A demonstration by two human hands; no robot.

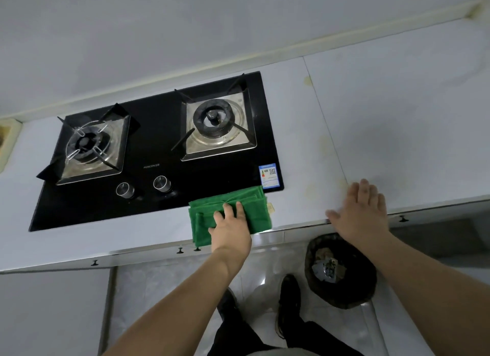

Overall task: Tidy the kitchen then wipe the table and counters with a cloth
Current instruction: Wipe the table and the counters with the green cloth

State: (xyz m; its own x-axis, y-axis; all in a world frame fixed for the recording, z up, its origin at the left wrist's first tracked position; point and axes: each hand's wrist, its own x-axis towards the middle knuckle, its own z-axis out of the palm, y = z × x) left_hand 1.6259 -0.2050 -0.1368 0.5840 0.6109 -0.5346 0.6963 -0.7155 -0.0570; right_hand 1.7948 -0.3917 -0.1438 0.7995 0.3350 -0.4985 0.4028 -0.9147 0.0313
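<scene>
Counter (397, 111), left hand (230, 228) flat on cloth (254, 209)

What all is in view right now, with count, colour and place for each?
hob: one, black glass, set into the counter, left
burners: two, steel trays with black supports, on the hob
knobs: two, silver, hob front
label: one, blue and white, hob's front right corner
cloth: one, green, folded, on the counter overlapping the hob's front edge
counter: one, white, some yellowish stains
bin: one, dark, on the floor below the counter
shoes: two, black, on the floor
left hand: flat on the cloth
right hand: open, at the counter's front edge
</scene>
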